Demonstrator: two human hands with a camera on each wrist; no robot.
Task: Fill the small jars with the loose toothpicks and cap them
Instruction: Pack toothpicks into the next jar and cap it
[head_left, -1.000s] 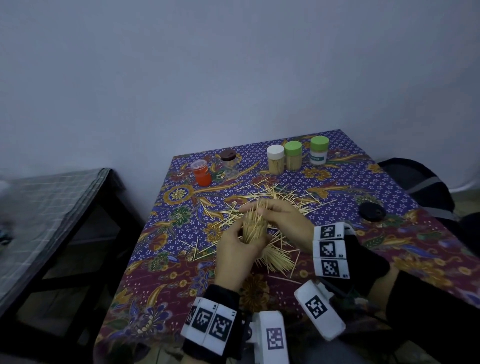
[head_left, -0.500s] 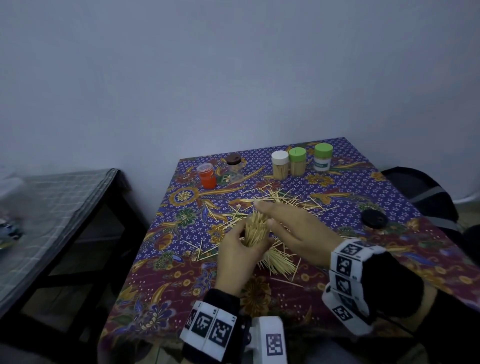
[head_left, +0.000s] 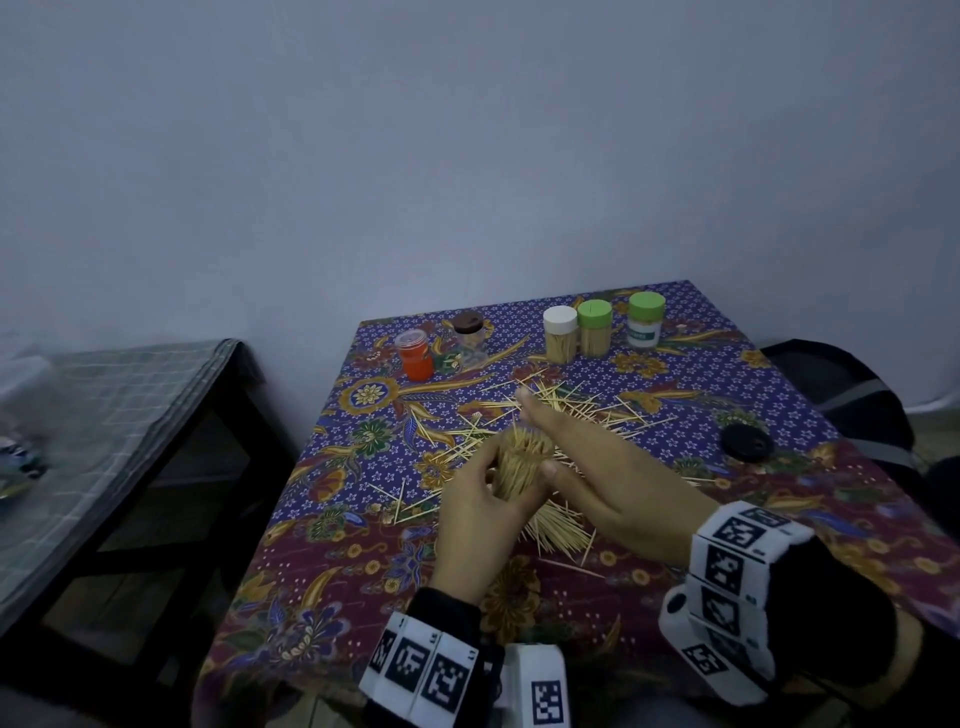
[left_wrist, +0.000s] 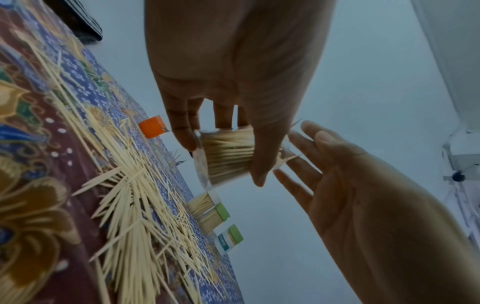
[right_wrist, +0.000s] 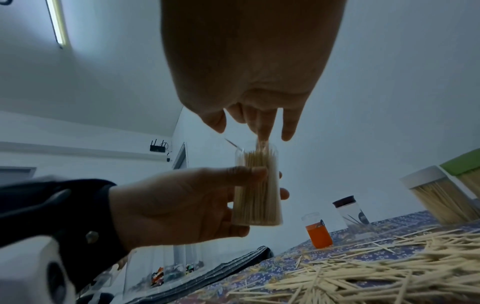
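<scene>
A pale bare wall backs the tabletop (head_left: 779, 395), which is draped in a floral cloth of blue and maroon. Going left to right along its far edge we see an orange jar (head_left: 414, 355) with a clear lid, a brown-lidded jar (head_left: 469, 338) that looks nearly empty with only a few sticks inside, then 3 capped jars: a white-capped jar (head_left: 560, 333) and a green-capped jar (head_left: 595, 329), both packed with toothpicks, and a labelled green-capped jar (head_left: 645, 319).

Nearer us, above the middle of the tabletop, our left hand (head_left: 480, 512) grips an uncapped clear jar (right_wrist: 257, 185), crammed with upright toothpicks. Our right hand (head_left: 613, 483) hovers over its mouth with fingers extended, holding nothing; one fingertip touches the stick tips.

Loose toothpicks (head_left: 571, 405) lie scattered across the middle, with a denser heap (head_left: 558, 530) toward the near edge. A black lid (head_left: 746, 442) rests near the right edge.

We judge the task about half done: this jar needs its cap, and many sticks remain.
</scene>
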